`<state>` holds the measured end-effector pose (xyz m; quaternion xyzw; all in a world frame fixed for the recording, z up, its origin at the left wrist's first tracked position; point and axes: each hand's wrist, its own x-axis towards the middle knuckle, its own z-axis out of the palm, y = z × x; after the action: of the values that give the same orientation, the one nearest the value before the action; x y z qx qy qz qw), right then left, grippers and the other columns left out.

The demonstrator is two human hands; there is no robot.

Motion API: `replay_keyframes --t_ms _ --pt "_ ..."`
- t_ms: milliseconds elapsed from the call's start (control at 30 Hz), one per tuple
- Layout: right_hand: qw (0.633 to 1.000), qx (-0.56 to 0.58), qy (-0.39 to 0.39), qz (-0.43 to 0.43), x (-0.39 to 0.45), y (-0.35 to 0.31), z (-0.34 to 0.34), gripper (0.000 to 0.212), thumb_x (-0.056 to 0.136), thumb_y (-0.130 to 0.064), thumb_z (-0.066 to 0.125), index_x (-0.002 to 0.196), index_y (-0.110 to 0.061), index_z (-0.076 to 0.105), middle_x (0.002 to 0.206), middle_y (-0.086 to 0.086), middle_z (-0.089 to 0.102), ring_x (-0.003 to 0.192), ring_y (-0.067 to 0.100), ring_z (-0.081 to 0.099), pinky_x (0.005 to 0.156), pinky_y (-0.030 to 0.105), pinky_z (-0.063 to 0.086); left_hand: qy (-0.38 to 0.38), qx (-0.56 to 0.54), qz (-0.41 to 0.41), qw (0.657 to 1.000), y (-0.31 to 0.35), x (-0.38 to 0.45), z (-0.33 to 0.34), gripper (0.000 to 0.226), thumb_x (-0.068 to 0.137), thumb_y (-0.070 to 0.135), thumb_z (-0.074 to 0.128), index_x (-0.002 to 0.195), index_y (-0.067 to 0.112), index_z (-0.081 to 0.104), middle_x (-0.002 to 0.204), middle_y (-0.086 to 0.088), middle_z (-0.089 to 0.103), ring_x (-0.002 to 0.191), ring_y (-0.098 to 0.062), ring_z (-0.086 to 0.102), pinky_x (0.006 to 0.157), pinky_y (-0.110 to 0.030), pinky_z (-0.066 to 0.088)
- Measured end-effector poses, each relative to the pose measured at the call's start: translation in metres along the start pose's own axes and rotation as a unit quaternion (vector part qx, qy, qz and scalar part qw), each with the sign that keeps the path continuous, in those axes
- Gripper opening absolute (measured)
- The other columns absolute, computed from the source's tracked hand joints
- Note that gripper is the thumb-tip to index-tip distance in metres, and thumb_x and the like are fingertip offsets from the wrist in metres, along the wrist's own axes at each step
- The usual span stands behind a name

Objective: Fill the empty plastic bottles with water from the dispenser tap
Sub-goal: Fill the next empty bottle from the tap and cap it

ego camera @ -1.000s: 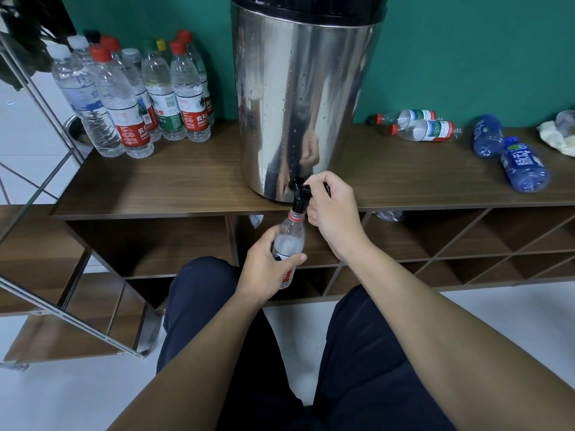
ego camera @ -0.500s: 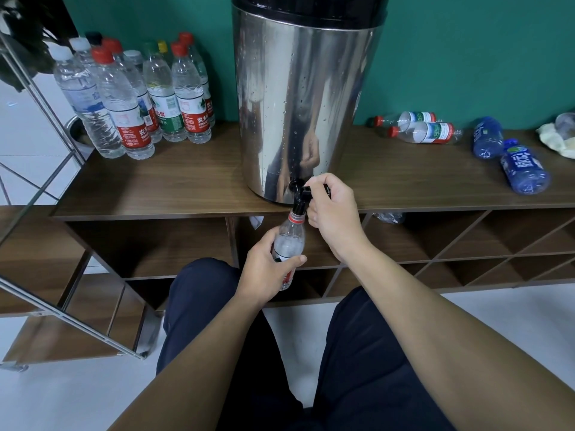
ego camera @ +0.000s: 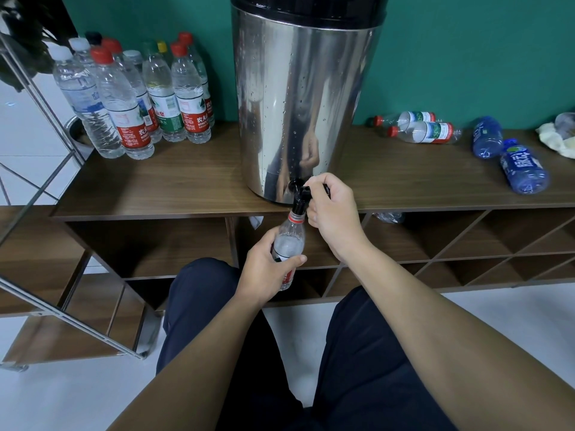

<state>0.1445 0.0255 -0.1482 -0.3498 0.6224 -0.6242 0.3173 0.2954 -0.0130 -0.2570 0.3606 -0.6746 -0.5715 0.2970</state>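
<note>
A tall steel water dispenser [ego camera: 298, 98] stands on the wooden shelf top [ego camera: 174, 181], its black tap [ego camera: 300, 197] at the front edge. My left hand [ego camera: 267, 272] grips a clear plastic bottle [ego camera: 289, 241] with a red neck ring, held upright with its mouth right under the tap. My right hand [ego camera: 334, 213] is curled round the tap's black lever. The bottle's lower half is hidden by my left hand.
Several upright capped bottles [ego camera: 130, 98] stand at the shelf's back left. Two clear bottles [ego camera: 420, 126] and two blue bottles [ego camera: 504, 154] lie on the right, beside a pale cloth [ego camera: 557, 138]. Open cubbies [ego camera: 466, 241] run below. A metal rack [ego camera: 46, 194] stands left. My knees are below.
Both hands, the bottle and the tap stay as they were; only the view has shifted very slightly.
</note>
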Motion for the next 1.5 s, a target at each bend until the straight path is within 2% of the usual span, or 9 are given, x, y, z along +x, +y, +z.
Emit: replay_keyframes --t_ms 267,567,833,1100,1367,1500 --pt "1.000 -0.011 0.002 -0.002 -0.0001 -0.0004 -0.0006 0.020 0.114 -0.022 0.054 0.100 -0.019 0.068 0.061 -0.006 0.047 0.055 0.012 0.039 0.053 0.031 0.033 -0.001 -0.003 -0.002 1.000 0.0007 0.0001 0.0005 0.065 0.090 0.020 0.095 0.146 0.032 0.065 0.123 0.021 0.078 0.117 0.002 0.072 0.110 -0.034 0.058" --pt "1.000 -0.010 0.001 -0.003 0.0004 0.0015 -0.0006 0.019 0.114 -0.021 0.054 0.099 -0.018 0.067 0.060 -0.008 0.046 0.054 0.012 0.038 0.053 0.032 0.032 0.002 -0.006 0.002 1.000 -0.0020 0.0012 0.0008 0.064 0.089 0.021 0.095 0.144 0.032 0.066 0.124 0.017 0.079 0.119 -0.004 0.074 0.113 -0.042 0.059" --pt "1.000 -0.005 -0.002 -0.002 -0.0008 -0.0006 -0.0008 0.020 0.114 -0.021 0.054 0.100 -0.017 0.067 0.060 -0.006 0.046 0.054 0.013 0.037 0.053 0.032 0.032 0.006 0.003 0.004 1.000 0.0002 0.0002 0.0000 0.066 0.089 0.022 0.096 0.146 0.034 0.065 0.125 0.023 0.078 0.119 0.002 0.072 0.112 -0.037 0.059" --pt "1.000 -0.013 0.000 -0.003 -0.0015 -0.0016 -0.0009 0.019 0.115 -0.021 0.053 0.102 -0.016 0.067 0.058 -0.010 0.047 0.052 0.010 0.038 0.053 0.030 0.033 0.008 0.004 0.003 1.000 0.0013 0.0000 0.0006 0.066 0.089 0.022 0.096 0.146 0.032 0.066 0.124 0.021 0.078 0.117 0.003 0.072 0.111 -0.035 0.059" --pt "1.000 -0.013 -0.001 -0.002 -0.0021 -0.0020 -0.0009 0.019 0.115 -0.021 0.053 0.102 -0.015 0.067 0.058 -0.010 0.045 0.052 0.011 0.037 0.053 0.031 0.032 0.006 0.013 0.001 1.000 -0.0027 0.0021 0.0003 0.066 0.088 0.028 0.097 0.146 0.035 0.065 0.126 0.021 0.077 0.121 -0.001 0.072 0.112 -0.042 0.059" --pt "1.000 -0.006 0.002 0.000 -0.0017 -0.0017 0.0005 0.019 0.114 -0.020 0.053 0.100 -0.015 0.066 0.058 -0.008 0.044 0.052 0.011 0.036 0.052 0.031 0.031 0.007 0.012 0.003 1.000 -0.0029 0.0017 0.0005 0.065 0.088 0.025 0.096 0.145 0.033 0.066 0.125 0.021 0.078 0.120 0.000 0.072 0.112 -0.040 0.059"
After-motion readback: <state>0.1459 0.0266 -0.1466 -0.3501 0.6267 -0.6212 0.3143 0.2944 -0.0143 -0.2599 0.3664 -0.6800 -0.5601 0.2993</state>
